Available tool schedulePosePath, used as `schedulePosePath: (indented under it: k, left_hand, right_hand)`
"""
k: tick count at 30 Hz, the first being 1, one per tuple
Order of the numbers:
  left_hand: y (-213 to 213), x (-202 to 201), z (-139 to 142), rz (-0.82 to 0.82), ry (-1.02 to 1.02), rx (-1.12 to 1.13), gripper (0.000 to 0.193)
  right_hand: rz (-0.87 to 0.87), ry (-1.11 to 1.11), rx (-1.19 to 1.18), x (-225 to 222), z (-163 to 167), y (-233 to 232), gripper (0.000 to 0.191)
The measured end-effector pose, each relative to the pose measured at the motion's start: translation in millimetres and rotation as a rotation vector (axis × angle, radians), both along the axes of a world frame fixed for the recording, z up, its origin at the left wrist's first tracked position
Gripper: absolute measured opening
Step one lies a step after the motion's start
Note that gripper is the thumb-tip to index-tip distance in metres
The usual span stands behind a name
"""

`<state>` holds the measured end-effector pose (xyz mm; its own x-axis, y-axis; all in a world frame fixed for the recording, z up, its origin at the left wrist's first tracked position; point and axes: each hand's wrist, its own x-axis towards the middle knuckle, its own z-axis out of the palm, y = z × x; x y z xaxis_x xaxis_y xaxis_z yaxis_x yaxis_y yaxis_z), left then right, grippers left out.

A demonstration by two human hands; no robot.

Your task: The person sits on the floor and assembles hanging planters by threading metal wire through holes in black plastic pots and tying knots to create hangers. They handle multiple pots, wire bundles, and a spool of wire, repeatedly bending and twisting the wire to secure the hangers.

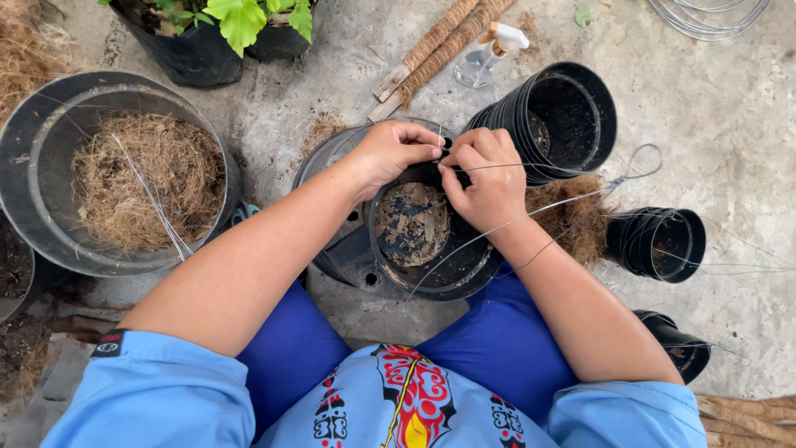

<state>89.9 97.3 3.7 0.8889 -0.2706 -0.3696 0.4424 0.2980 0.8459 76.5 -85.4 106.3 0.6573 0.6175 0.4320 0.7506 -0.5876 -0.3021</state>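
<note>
My left hand (390,153) and right hand (485,178) both pinch thin wire (547,207) at rim of black pot (464,265) btwn knees. Clear spray bottle (489,54) beyond, pot stack (564,120) right, fibre tub (50,166) left.

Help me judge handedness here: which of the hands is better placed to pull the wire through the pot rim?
Probably right: the right hand already pinches the wire trailing rightward; the left hand steadies the pot.

Rough grey concrete floor (730,124), stained and littered with fibre scraps, probably outdoors in flat daylight.
</note>
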Motion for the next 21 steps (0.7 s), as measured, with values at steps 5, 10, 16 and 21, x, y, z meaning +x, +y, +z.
schedulePosePath:
  k: [5, 10, 16, 21]
  left_hand:
    - [1, 1, -5, 0.01, -0.008, -0.007, 0.022]
    - [0, 0, -11, 0.01, -0.022, 0.002, 0.021]
    - [1, -2, -11, -0.001, 0.049, 0.029, 0.021]
    - [2, -2, -11, -0.008, 0.054, -0.031, 0.02]
  right_hand:
    - [0.001, 0.021, 0.025, 3, -3, 2, 0.018]
    - [-0.01, 0.03, 0.003, 3, -6, 2, 0.018]
    - [-0.03, 0.054, -0.011, 1, -4, 0, 0.014]
    - [-0.032, 0.071, -0.002, 1, -4, 0, 0.013]
